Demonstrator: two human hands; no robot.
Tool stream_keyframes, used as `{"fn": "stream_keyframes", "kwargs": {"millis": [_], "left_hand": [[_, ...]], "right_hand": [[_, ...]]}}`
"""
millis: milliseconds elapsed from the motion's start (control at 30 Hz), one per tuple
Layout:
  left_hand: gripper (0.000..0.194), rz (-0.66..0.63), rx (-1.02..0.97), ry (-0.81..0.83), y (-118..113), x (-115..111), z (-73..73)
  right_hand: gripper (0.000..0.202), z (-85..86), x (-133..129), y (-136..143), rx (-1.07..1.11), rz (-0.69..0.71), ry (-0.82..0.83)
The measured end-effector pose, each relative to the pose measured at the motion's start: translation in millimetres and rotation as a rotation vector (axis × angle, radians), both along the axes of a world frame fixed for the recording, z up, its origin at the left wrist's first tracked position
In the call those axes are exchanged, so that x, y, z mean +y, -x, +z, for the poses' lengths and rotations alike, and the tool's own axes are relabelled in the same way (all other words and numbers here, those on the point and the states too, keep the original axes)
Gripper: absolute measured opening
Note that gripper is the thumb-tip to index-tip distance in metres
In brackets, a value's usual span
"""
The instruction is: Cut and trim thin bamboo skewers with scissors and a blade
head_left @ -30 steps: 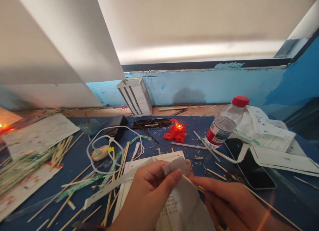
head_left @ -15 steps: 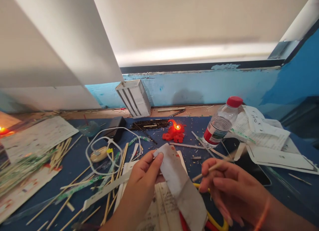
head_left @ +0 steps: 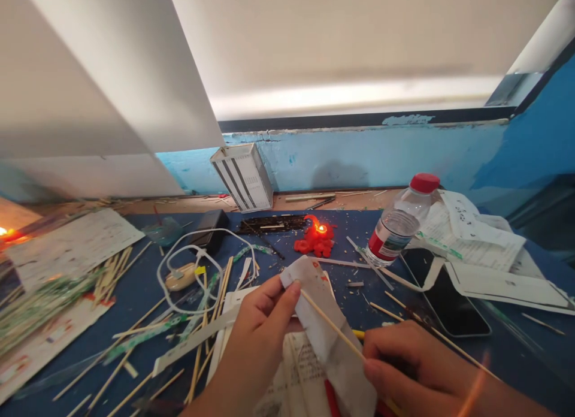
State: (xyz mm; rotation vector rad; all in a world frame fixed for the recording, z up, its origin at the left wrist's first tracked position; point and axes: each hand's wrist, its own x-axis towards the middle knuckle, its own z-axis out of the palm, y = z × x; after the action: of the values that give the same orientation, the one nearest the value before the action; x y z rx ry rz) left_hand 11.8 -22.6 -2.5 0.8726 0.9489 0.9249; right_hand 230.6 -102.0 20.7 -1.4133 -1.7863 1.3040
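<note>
Here, left hand [head_left: 265, 321] pinches paper strip [head_left: 330, 339], right hand [head_left: 404, 357] grips stick [head_left: 332, 324] over it, red lump [head_left: 314, 242] burning far-side.

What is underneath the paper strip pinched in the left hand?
Beneath the paper strip, printed pages show, and a red object pokes out at its lower left edge. The strip and left hand hide the rest, so what else lies there cannot be seen.

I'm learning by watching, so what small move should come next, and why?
Probably the left hand should press its thumb over the tip of the thin stick, pinning it to the paper. That hand pinches the paper's upper end, the tip shows close beside the thumb, and the right hand holds the stick slanting across the paper.
</note>
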Motion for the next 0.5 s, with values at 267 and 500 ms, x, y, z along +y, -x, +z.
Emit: {"fn": "stream_keyframes", "kwargs": {"millis": [267,500], "left_hand": [[0.026,-0.004,0.062,-0.081,0.7,-5.2,6.7],[0.031,-0.107,0.265,-0.323,6.5,-14.4,-12.1]], "right_hand": [[0.040,-32.8,0.5,-3.3,-0.110,-0.001,-0.018],[0.035,-31.3,-16.6,5.2,-0.056,-0.199,-0.218]]}}
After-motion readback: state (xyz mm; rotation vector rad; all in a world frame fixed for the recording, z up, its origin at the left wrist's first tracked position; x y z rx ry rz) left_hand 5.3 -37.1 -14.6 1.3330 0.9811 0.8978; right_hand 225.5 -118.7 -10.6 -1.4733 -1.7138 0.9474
